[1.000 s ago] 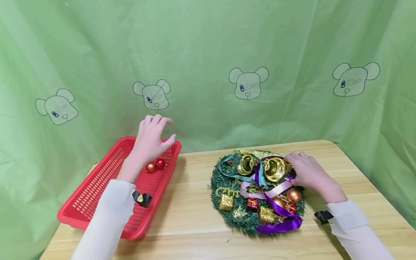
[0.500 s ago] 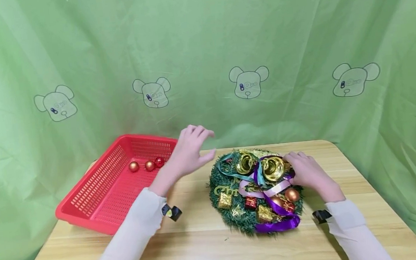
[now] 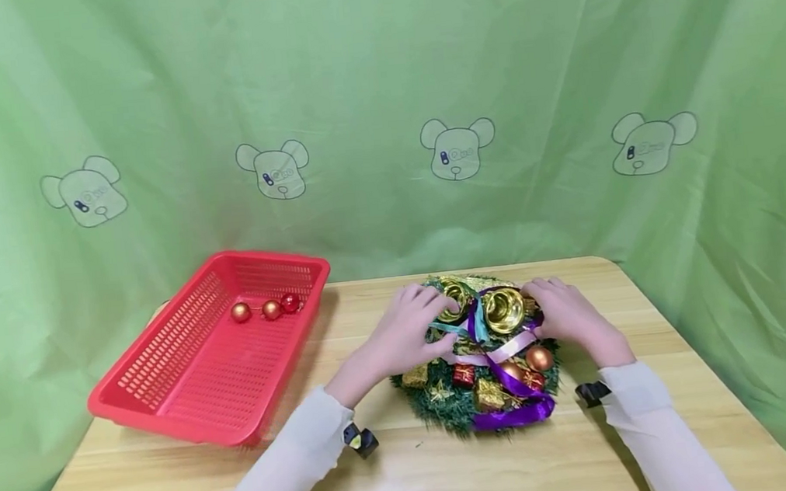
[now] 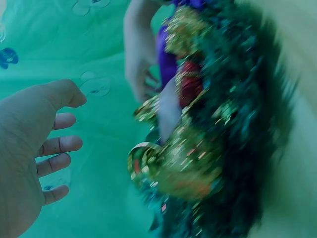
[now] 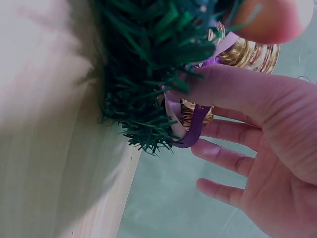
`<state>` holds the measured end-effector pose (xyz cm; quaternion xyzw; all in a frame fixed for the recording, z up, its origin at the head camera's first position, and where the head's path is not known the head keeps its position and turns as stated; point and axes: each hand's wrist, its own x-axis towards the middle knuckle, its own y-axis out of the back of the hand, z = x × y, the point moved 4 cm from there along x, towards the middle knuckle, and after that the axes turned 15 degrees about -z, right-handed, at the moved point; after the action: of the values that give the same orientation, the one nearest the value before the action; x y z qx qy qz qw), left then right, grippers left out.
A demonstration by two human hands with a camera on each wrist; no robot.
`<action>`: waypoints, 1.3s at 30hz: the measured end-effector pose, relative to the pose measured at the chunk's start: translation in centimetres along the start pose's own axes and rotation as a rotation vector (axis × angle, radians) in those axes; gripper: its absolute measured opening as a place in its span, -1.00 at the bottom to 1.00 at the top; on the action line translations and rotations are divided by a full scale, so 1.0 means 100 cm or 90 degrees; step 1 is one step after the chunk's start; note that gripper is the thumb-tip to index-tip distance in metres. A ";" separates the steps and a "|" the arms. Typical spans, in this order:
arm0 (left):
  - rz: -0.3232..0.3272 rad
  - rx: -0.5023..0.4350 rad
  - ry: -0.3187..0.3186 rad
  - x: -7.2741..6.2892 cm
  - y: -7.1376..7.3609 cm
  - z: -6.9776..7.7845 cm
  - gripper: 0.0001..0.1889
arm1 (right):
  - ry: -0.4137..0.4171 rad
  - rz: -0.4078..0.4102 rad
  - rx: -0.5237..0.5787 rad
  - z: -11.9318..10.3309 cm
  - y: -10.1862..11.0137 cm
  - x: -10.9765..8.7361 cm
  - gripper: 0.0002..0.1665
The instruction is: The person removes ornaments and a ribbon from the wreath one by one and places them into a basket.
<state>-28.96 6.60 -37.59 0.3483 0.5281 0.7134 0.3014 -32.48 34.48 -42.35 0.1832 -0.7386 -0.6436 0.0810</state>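
Right grip (image 3: pixel 571 316) touches green wreath (image 3: pixel 446 414) bearing 2 gold bells (image 3: pixel 504 311).

Head view looking forward and down at basket (image 3: pixel 208 379), wreath (image 3: pixel 458 405) and curtain (image 3: pixel 363 61); here are 2 wrist views, right in close, tipped sideways, and all 3 share that wreath!

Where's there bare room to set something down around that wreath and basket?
Bare table shows between the basket and wreath, toward the back edge, and right of the right sleeve. The basket's near half is bare; three balls sit toward its far end. The wreath is crowded with bells and ribbons.
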 end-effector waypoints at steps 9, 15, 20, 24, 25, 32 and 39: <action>-0.031 0.020 -0.027 0.018 -0.023 0.022 -0.64 | -0.010 -0.015 0.006 -0.003 0.001 0.010 -0.12; -0.027 0.031 -0.064 0.032 -0.031 0.038 -0.69 | -0.008 -0.011 -0.005 -0.001 0.003 0.013 -0.18; -0.050 0.051 -0.084 0.040 -0.040 0.046 -0.71 | -0.006 -0.005 -0.001 0.002 0.003 0.012 -0.18; -0.071 0.069 -0.078 0.044 -0.045 0.049 -0.70 | -0.002 -0.007 0.005 0.004 0.003 0.010 -0.14; -0.076 0.072 -0.076 0.045 -0.046 0.049 -0.70 | 0.001 -0.007 0.008 0.003 0.003 0.009 -0.13; -0.107 0.106 -0.067 0.052 -0.054 0.052 -0.70 | 0.008 -0.006 0.012 0.002 0.004 0.007 -0.11; -0.126 0.124 -0.069 0.050 -0.054 0.055 -0.68 | 0.016 -0.006 0.026 0.007 0.002 0.005 -0.13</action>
<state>-27.07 15.00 -40.85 0.3598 0.6099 0.6056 0.3632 -33.24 34.94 -42.37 0.1968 -0.7497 -0.6263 0.0834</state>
